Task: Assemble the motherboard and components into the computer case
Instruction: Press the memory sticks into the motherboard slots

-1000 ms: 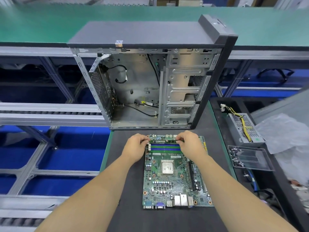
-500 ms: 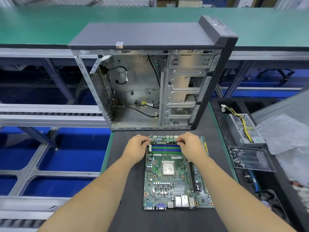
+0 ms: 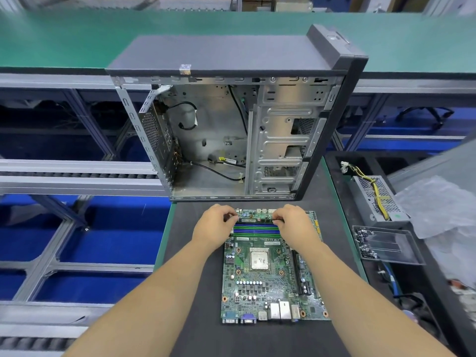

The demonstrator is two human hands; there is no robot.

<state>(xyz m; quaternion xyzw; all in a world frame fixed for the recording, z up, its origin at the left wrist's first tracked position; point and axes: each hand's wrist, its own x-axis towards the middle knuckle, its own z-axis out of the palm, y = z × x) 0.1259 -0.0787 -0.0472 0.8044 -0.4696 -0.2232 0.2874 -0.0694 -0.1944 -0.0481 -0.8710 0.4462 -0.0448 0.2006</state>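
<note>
A green motherboard [image 3: 270, 279] lies flat on the dark mat, its port row toward me. A dark memory stick [image 3: 255, 220] stands along the far memory slots, above the blue and green slots [image 3: 256, 230]. My left hand [image 3: 215, 228] pinches its left end and my right hand [image 3: 296, 225] pinches its right end. The silver processor [image 3: 259, 258] sits mid-board. The open computer case [image 3: 231, 137] stands upright just beyond the board, its inside bare but for loose black cables.
A metal power supply [image 3: 377, 199] with yellow wires lies at the right, with a clear tray of screws [image 3: 381, 244] in front of it and crumpled plastic wrap [image 3: 443, 204] beside it. Roller conveyor rails [image 3: 77, 173] run on the left. A green bench [image 3: 77, 39] spans the back.
Both hands stayed at the ends of the memory stick on the far slots; the fingers have closed in slightly over it. The board and case have not moved.
</note>
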